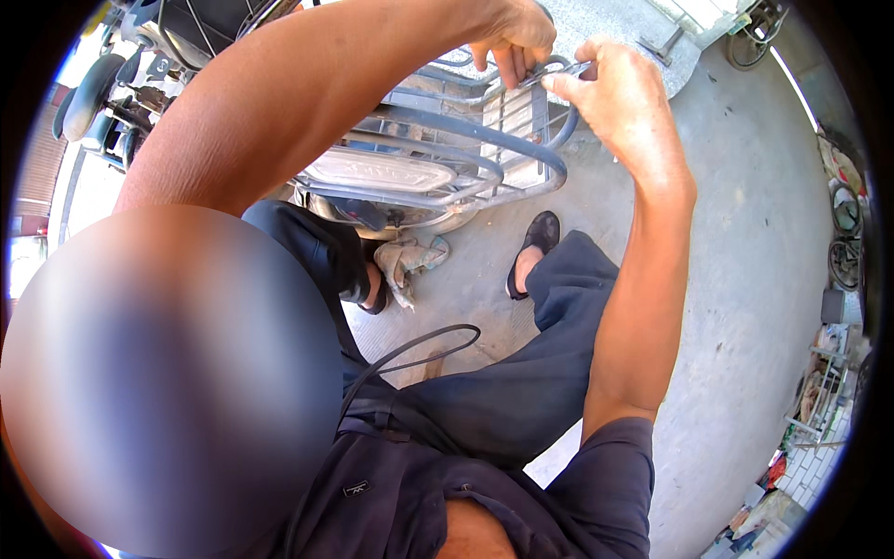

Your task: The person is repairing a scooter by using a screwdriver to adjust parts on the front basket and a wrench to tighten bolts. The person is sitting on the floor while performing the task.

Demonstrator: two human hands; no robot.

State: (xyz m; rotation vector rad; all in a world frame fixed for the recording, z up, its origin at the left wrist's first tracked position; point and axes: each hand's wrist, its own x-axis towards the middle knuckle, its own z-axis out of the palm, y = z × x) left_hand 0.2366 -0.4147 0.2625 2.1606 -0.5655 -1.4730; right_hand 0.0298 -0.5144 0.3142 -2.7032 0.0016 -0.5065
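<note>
Both hands work at the far end of a grey tubular metal rack (466, 126) fixed to a two-wheeled vehicle. My left hand (517, 45) has its fingers curled down at the rack's end bar, closed around something too small to name. To its right, my right hand (626, 102) pinches a thin, shiny metallic piece (579, 69) between thumb and forefinger. This piece reaches toward the left fingertips, and its kind cannot be told. Beneath the hands the rack's bent tube curves round. A pale flat panel (382, 174) sits along the rack's near side.
A crumpled rag (410, 264) lies on the concrete floor (736, 279) beside my feet. A black cable (424, 343) loops in front of my waist. The handlebar end (88, 98) stands at far left. Bicycles (846, 244) and clutter line the right edge.
</note>
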